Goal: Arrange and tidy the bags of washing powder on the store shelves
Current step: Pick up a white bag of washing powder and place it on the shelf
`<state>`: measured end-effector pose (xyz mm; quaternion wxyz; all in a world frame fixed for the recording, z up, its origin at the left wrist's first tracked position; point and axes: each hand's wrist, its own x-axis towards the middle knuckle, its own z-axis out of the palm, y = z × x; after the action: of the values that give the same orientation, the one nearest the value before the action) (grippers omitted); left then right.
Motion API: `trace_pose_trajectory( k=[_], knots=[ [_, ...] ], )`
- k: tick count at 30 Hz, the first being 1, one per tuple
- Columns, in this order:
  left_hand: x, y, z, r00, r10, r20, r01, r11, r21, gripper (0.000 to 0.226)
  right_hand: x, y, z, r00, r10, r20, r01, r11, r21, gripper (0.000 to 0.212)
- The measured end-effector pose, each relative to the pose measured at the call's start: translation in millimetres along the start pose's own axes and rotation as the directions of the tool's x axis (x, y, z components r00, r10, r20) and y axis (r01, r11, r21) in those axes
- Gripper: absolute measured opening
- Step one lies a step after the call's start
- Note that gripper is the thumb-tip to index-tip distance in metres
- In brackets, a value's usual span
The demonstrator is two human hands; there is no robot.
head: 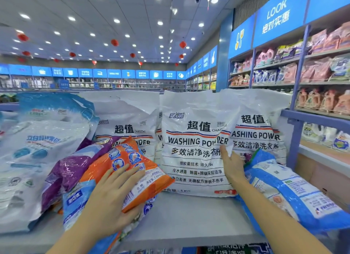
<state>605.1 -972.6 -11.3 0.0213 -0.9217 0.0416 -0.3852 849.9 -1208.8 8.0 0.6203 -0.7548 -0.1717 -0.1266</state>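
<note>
A: Where with the washing powder?

B: Up on the grey shelf [189,215]. Three white bags [128,121] upright along the back, side by side. In front on the left, an orange bag [132,164] lying tilted over a purple bag [72,170]. At the right end, a blue bag [295,193] lying slanted.

A: And the hands?

B: Left hand [113,193] laid flat on the orange bag, fingers spread and straight, gripping nothing. Right hand [232,164] held open against the right edge of the middle white bag [197,149], fingers straight, not curled round it.

A: Awkward to handle?

B: Probably heavy for the size, and soft, with loose powder inside thin glossy film. Likely to sag and slump if lifted by one corner. Likely to slide against the neighbours too. Could split at the top seal if yanked.

A: So where to take hold?

B: Low on both sides for the white ones, or one palm underneath and one flat against the front. Better to push upright than to pinch the film. For the orange one, scoop under the middle, then stand it on a short end beside the rest
</note>
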Motion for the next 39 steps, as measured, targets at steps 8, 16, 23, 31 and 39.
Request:
trace_pose_trajectory(
  k=[8, 16, 23, 31, 39],
  knots=[
    [-7, -13, -7, 0.996, -0.022, -0.081, 0.018, 0.998, -0.052, 0.052, 1, -9, -21, 0.998, 0.054, 0.02, -0.057, 0.975, 0.213, 0.041],
    [-14, -18, -14, 0.999, 0.013, -0.035, -0.014, 1.0, -0.019, 0.058, -8, -3, 26, 0.967, 0.048, -0.25, -0.025, 0.995, 0.093, 0.049],
    [10, 87, 11, 0.878, 0.391, -0.275, -0.389, 0.919, 0.065, 0.052, -4, -2, 23, 0.982, -0.019, -0.19, 0.028, 0.999, 0.047, 0.032],
    [93, 108, 108, 0.99, -0.142, 0.023, 0.139, 0.984, 0.113, 0.077, 23, -17, 9, 0.984, 0.18, 0.008, -0.171, 0.919, 0.356, 0.041],
    [99, 79, 132, 0.965, -0.262, 0.019, 0.26, 0.963, 0.066, 0.081, 55, 2, 35, 0.962, 0.124, -0.244, -0.058, 0.963, 0.263, 0.022]
  ],
)
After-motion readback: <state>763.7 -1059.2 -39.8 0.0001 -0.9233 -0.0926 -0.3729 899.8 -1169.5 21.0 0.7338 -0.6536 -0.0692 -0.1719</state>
